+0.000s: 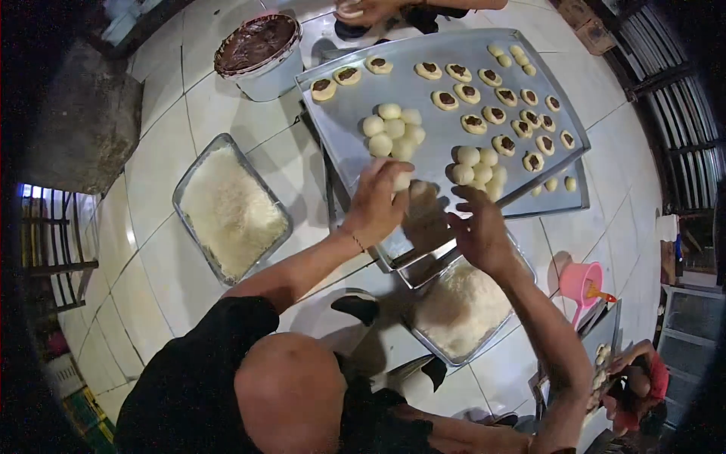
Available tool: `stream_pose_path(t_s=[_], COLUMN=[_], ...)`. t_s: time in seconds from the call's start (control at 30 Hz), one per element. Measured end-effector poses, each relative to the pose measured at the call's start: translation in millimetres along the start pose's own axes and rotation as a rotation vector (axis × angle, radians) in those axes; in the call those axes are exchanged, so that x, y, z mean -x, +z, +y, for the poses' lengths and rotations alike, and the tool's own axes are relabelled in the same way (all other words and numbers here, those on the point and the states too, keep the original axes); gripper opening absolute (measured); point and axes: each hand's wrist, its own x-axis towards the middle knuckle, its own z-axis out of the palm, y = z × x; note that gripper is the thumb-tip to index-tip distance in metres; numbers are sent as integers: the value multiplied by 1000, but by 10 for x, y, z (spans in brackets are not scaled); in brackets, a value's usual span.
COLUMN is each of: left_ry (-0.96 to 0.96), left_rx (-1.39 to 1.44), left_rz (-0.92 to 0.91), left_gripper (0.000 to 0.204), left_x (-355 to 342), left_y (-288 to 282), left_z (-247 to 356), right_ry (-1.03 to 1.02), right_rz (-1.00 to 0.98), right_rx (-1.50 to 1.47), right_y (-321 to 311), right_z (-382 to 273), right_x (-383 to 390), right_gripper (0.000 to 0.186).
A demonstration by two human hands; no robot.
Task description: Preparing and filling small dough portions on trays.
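In the head view, the left hand (376, 198) has its fingers bent around a pale dough ball (402, 181), just below the left cluster of balls (393, 129) on the metal tray (408, 85). The right hand (482, 233) hangs by the right cluster of balls (480, 170), fingers loosely parted with nothing visible between them; whether they touch a ball I cannot tell. Farther up the tray lie flattened rounds topped with brown filling (494, 115), and a bucket (272, 82) of similar filling stands beyond. The step in hand looks like working single balls; the next move probably calls for pressing the held one flat.
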Motion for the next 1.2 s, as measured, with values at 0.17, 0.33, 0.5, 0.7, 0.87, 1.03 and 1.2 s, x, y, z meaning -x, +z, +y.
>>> stream_pose_path(t_s=[0.17,0.33,0.5,0.7,0.87,1.03,1.2], left_ry=[179,-9,-1,179,6,316,371], left_rx=[-320,-56,-184,122,259,189,-9], left_rz=[-119,-206,-262,-456,-1002,-1152,-1199], left_gripper=[59,65,68,64,54,50,47], left_x=[-274,-120,-350,-482,-386,-181,-28], left_y=[214,-51,-199,-578,-728,-652,-568], left_z=[-258,101,421,929,1138,1119,1281], right_ry=[-198,-44,-95,-62,40,187,441], right_rz=[100,-27,38,59,16,547,373], right_rx=[124,-143,124,96,15,121,224], right_y=[361,418,232,-5,-264,-656,-803], right_z=[254,102,22,-80,-31,1157,2055], right_x=[-356,-212,-201,16,142,753,1356], right_gripper=[50,58,60,58,51,28,30])
